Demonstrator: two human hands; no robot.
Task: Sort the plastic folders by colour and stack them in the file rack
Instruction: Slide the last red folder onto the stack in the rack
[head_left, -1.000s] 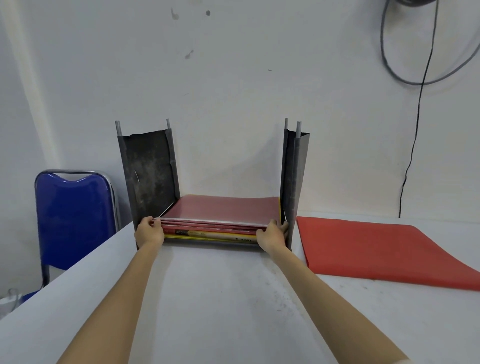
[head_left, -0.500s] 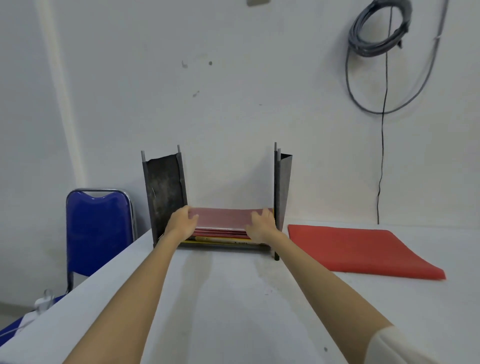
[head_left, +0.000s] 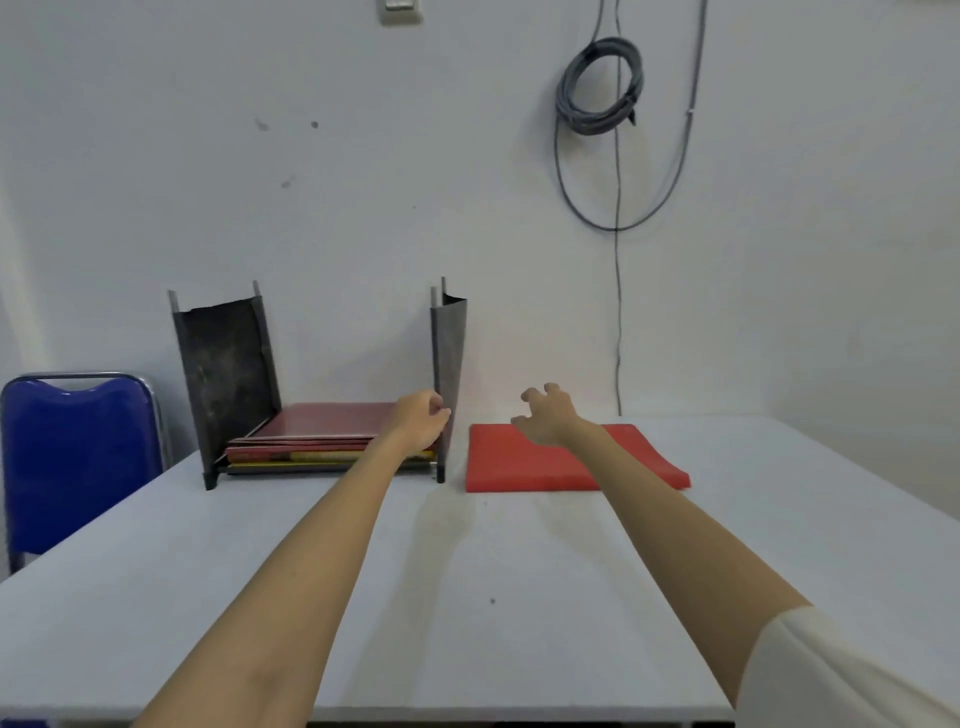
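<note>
Your right hand (head_left: 545, 418), centre-right of frame, hovers over the far left corner of the flat red plastic folder stack (head_left: 566, 460); fingers spread and slightly hooked, holding nothing. Can't tell if it touches the stack.

Your left hand (head_left: 421, 421), frame centre, sits at the right end of the dark metal file rack (head_left: 223, 374), beside its right side plate; fingers loosely curled. Can't tell whether it grips anything.

Inside the rack: a flat pile of glossy dark red plastic folders (head_left: 322, 428) on top, a thin yellow folder edge (head_left: 324, 457) beneath, all low between the two upright scuffed sheet-metal walls with thin rod posts sticking up.

The red stack lies just right of the rack, apart from it, on the matte white table (head_left: 467, 571).

Left edge: blue padded chair with chrome tube frame (head_left: 78, 447). Upper right: coiled grey cable (head_left: 600, 85) hanging on the white wall, one strand dropping to the table line.
</note>
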